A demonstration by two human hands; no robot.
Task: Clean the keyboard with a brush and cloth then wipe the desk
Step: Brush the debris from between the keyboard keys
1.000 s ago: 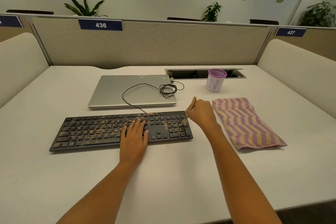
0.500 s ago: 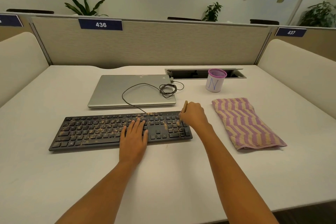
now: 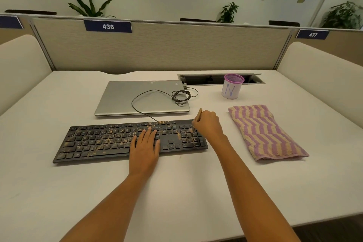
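Head view: right fingers (image 3: pixel 198 124) curled round brush (image 3: pixel 199 114) over keyboard (image 3: pixel 94 140), left fingers (image 3: pixel 148 134) flat atop it.

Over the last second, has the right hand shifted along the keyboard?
Yes. The right hand, holding the brush, has slid left, away from the striped cloth and further over the keyboard number pad.

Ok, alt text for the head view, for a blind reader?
The right hand holds a small brush against the right end of a crumb-strewn black keyboard, while the left hand rests flat on its middle keys. A striped cloth lies on the white desk to the right, with a closed laptop and cup behind.
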